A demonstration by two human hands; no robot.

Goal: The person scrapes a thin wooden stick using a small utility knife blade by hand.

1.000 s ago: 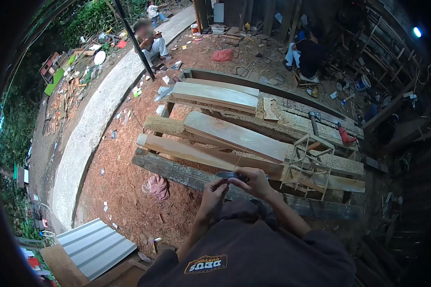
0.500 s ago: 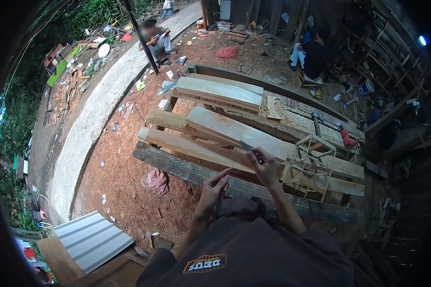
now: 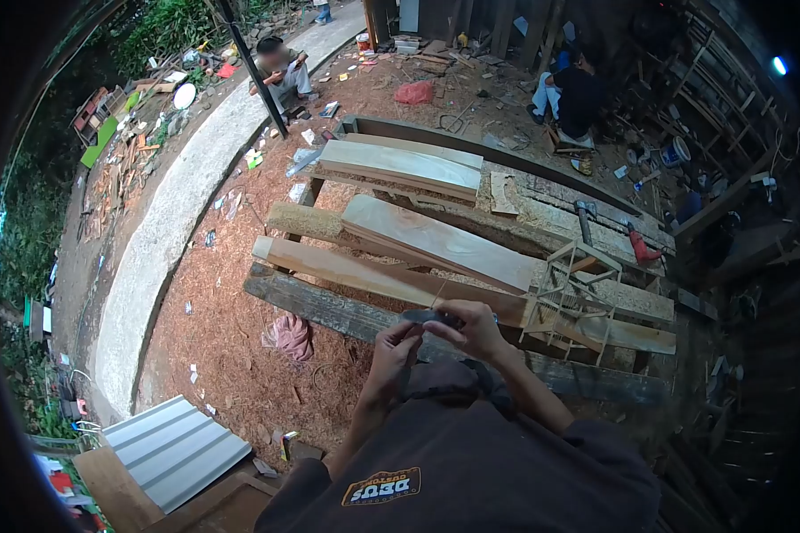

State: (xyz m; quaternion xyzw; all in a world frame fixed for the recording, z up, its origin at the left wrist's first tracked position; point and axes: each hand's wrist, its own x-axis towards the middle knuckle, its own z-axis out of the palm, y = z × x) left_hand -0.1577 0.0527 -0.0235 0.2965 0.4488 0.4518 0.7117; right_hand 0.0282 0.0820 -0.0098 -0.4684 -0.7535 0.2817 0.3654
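Both hands are together above the near edge of the wooden bench point(image 3: 316, 306). My left hand point(image 3: 395, 348) is closed, pinching a thin wooden stick point(image 3: 439, 291) whose tip rises past the fingers. My right hand point(image 3: 474, 330) is closed round a knife point(image 3: 425, 316), its dark body lying across the gap and reaching the left fingertips. Fingers hide much of the knife and the lower stick. Just right of my right hand stands a small frame of thin wooden sticks point(image 3: 571, 298) on the bench.
Planed boards point(image 3: 440, 238) lie along the bench. Farther right are a hammer point(image 3: 585, 222) and a red-handled tool point(image 3: 642, 245). Wood shavings and a pink cloth point(image 3: 291, 338) cover ground at left. One person point(image 3: 280, 75) sits by the path; another point(image 3: 578, 102) crouches at back right.
My right hand has moved left and down with the knife, which now lies against the left fingers. Before, its blade pointed up and left, apart from them. My left hand stays nearly in place.
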